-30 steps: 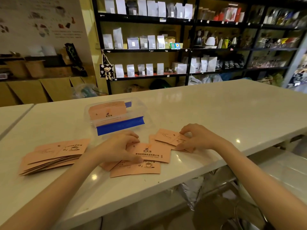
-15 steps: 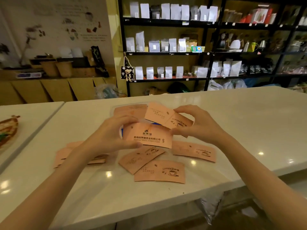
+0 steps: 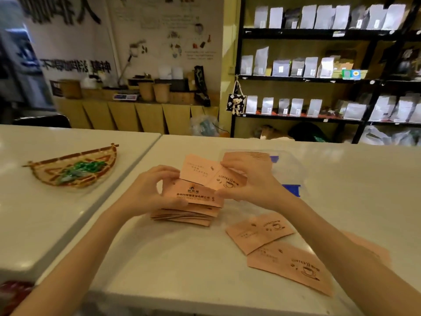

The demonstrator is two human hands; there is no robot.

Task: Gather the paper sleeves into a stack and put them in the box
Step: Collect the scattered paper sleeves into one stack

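Both hands hold peach paper sleeves above the white counter. My left hand grips a sleeve with dark print. My right hand pinches two sleeves, one printed with a coffee cup. These hang just over a stack of sleeves lying on the counter. Two loose sleeves lie to the right, and another peeks out beyond my right forearm. The clear plastic box with blue clips stands behind my right hand, with sleeves inside it.
A woven bamboo tray with green items rests on the neighbouring table at left. A gap runs between the two tables. Black shelves of pouches stand behind the counter. A red object shows at the lower left corner.
Both hands lifted sleeves off the counter and carried them left, over the stack. The camera turned left, so the bamboo tray came into view.
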